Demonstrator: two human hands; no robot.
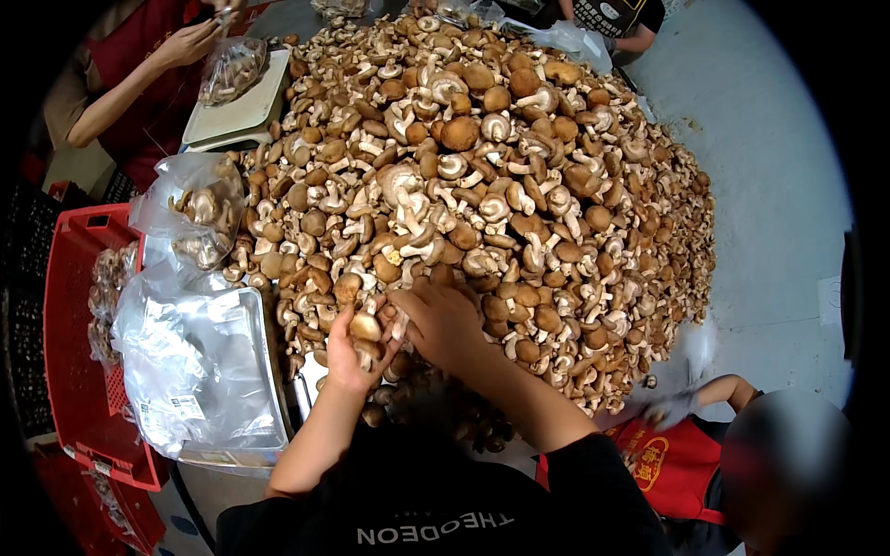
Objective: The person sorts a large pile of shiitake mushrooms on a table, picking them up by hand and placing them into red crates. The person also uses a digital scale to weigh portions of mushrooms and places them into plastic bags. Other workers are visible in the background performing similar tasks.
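A large heap of shiitake mushrooms (487,187), brown caps and pale stems mixed, spreads in front of me. At its near edge my left hand (354,354) is palm up, cupping a few shiitake mushrooms (365,326). Close beside it on the right, my right hand (441,323) reaches over the heap with bent fingers, next to a pale stem between the two hands. Whether its fingers grip a mushroom is hidden. To the left of my hands lies a stack of clear plastic bags (195,368) on a metal tray (261,347).
An open bag of mushrooms (205,208) stands left of the heap. Behind it, a scale (243,118) bears a filled bag (233,73). Bagged mushrooms sit in a red crate (69,278). Co-workers stand at far left (139,76), far right back (619,28) and near right (667,459).
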